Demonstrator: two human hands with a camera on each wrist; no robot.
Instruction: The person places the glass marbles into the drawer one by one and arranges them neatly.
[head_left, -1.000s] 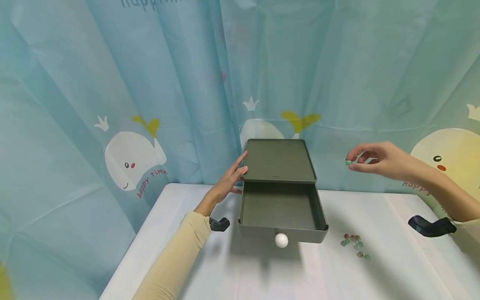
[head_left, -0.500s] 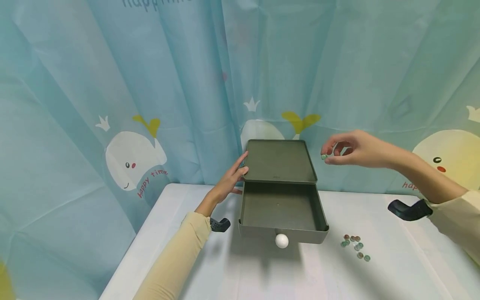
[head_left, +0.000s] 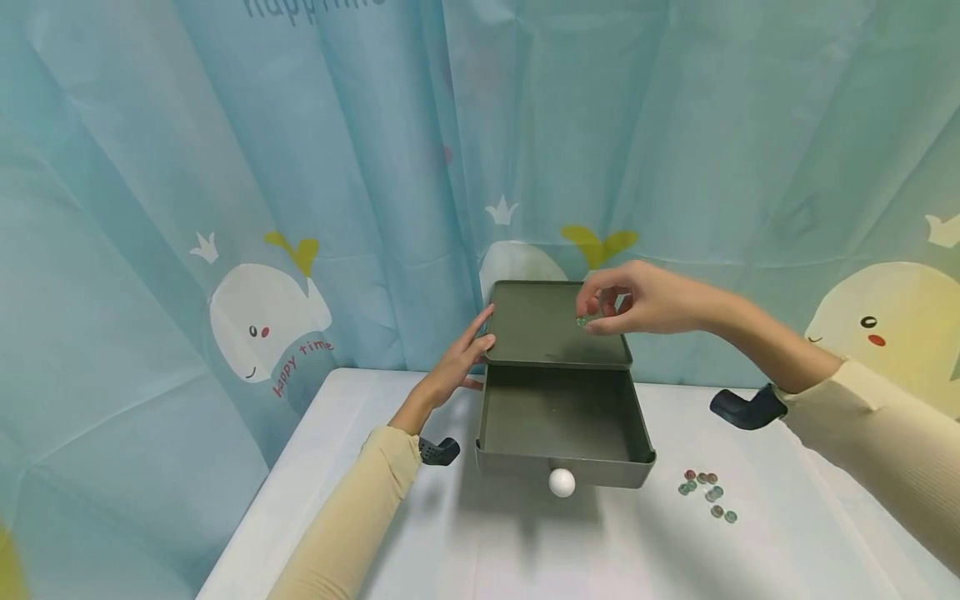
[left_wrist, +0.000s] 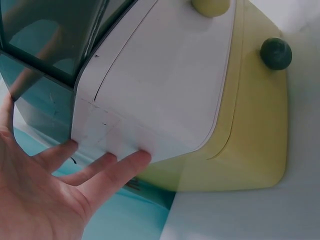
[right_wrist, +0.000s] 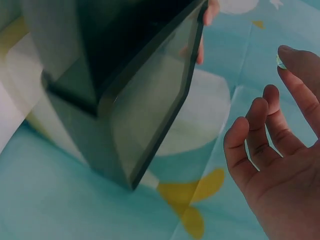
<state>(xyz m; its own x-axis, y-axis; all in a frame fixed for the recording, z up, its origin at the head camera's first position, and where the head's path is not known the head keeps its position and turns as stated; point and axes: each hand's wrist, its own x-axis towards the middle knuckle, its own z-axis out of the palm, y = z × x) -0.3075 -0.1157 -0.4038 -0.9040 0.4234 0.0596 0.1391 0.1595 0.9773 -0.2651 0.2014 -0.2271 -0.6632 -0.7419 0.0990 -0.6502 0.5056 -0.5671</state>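
A small dark olive drawer cabinet [head_left: 558, 321] stands in the middle, its top drawer [head_left: 558, 417] pulled out and showing a bare floor; a white round knob [head_left: 562, 482] sits on its front. My left hand [head_left: 453, 362] rests against the cabinet's left side with fingers spread; in the left wrist view the fingertips touch its white section [left_wrist: 160, 85]. Above the right part of the cabinet's top, my right hand [head_left: 626, 300] pinches a small clear-green glass marble [head_left: 581, 321] between thumb and index finger. In the right wrist view the marble [right_wrist: 281, 62] is partly hidden by the thumb.
Several glass marbles [head_left: 708, 493] lie loose on the white table [head_left: 405, 533], right of the drawer. Lower yellow section [left_wrist: 260, 115] with a dark green knob [left_wrist: 276, 53] shows in the left wrist view. A light blue curtain [head_left: 375, 167] hangs close behind.
My right hand has moved left with the marble, from beside the cabinet to over its top. The left hand, the drawer and the loose marbles have stayed in place.
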